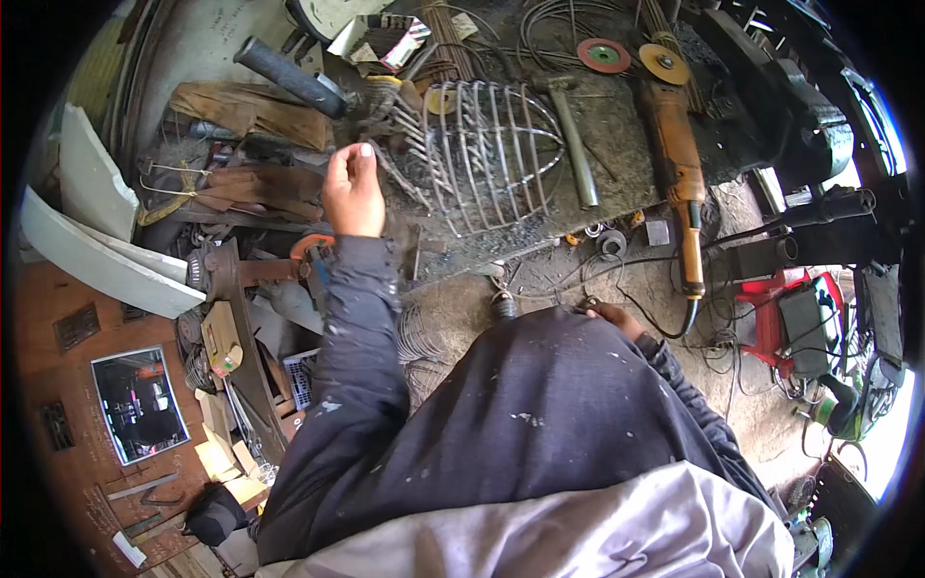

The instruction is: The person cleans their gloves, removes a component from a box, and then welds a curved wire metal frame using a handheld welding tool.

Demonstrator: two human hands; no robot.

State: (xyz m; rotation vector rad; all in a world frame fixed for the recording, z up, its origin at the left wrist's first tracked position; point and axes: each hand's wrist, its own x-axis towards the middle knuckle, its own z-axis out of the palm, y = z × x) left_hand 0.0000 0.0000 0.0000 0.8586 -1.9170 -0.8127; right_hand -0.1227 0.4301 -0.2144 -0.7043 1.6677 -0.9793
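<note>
A rounded cage of welded metal rods point(491, 159) lies on the dirty, dark workbench point(525, 226) in front of me. My left hand point(355, 191) is raised at the cage's left side, its fingers curled in and thumb pressed near them. A bent, ridged rod point(401, 179) runs close by the thumb; whether the fingers grip it is unclear. Low beside my dark clothing is my right hand point(617, 316), its fingers mostly hidden by the cloth. Right of the cage rests a hammer with a steel-tube handle point(581, 159).
An orange angle grinder point(674, 144) with a tan disc lies at the bench's right, its cable hanging down. A red-green disc point(604, 55) lies behind. A dark pipe point(289, 77) and brown cloths point(255, 188) occupy the left. Cables and a red case point(761, 313) are on the floor.
</note>
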